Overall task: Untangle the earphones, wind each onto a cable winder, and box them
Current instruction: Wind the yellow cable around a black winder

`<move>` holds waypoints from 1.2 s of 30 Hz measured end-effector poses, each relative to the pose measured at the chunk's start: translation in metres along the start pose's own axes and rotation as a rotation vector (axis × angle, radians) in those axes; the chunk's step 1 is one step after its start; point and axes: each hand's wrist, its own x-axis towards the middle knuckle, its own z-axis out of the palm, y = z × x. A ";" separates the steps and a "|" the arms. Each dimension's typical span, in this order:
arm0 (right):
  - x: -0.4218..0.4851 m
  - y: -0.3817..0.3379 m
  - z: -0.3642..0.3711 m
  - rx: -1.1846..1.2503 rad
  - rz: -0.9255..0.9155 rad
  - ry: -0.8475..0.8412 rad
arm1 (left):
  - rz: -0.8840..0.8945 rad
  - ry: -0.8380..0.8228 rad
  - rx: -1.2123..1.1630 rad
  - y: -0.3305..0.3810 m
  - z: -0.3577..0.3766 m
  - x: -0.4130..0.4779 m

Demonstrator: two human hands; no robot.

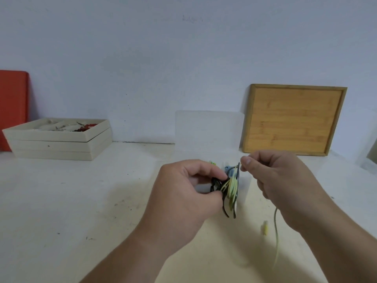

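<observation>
Cable winder [231, 188] sits pinched in left hand [183, 193], yellow cable [275, 231] in right hand [279, 176], stacked trays [59, 144] well apart

The yellow-green cable [231, 187] is pale, the black cable [215, 184] glossy; the bamboo tray [293, 121] is honey-brown, banded in strips. The board [12, 109] is red; the boxes [51, 144] cream; the table [81, 201] off-white, flecked dark.

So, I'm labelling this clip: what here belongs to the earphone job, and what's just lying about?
In the job:
tangled earphones
left hand gripping them
right hand pinching the yellow-green cable
clear box

Lying about:
wooden tray
stacked beige trays
red board
</observation>
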 end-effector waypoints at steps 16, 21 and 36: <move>-0.010 0.001 0.014 -0.179 0.027 -0.469 | 0.037 0.211 -0.065 -0.002 -0.001 0.004; -0.013 0.001 0.017 -0.127 -0.009 -0.585 | 0.062 0.262 0.032 -0.005 -0.003 0.005; -0.016 -0.011 -0.001 -0.066 -0.137 -0.683 | 0.425 0.264 0.549 -0.012 -0.009 0.003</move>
